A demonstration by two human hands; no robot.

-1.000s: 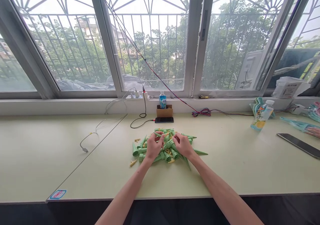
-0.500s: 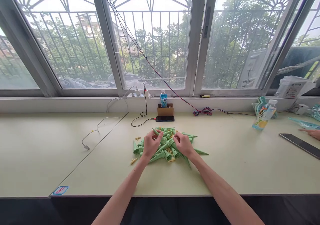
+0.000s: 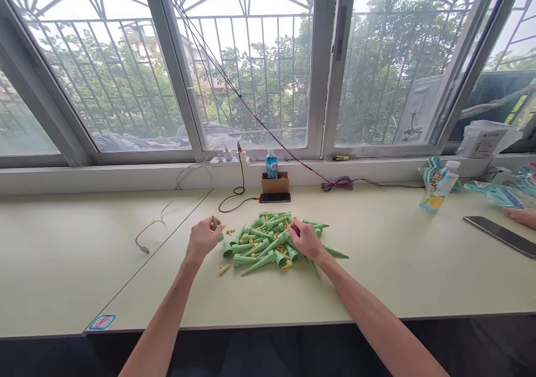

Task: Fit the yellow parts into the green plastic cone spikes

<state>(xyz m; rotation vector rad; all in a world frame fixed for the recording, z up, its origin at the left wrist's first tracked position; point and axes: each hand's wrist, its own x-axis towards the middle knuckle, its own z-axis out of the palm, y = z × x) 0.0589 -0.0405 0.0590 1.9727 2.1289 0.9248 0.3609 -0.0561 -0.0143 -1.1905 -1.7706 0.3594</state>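
Note:
A heap of green plastic watering spikes, mixed with small yellow T-shaped valves, lies on the table in front of me. My left hand is just left of the heap, closed around a green watering spike whose tip shows above the fingers. At the heap's right side, my right hand has its thumb and fingers pinched together close to the spikes; whatever is between them is hidden. Two yellow valves lie loose at the heap's left edge.
Behind the heap are a dark phone on a cable and a small cardboard box with a blue bottle. To the right stand a drink bottle and a tablet-like device. Another person's hand shows at the right edge.
My left hand has moved left out of the heap with a green watering spike in it. My right hand has stayed nearly in place. The other person's hand has shifted slightly.

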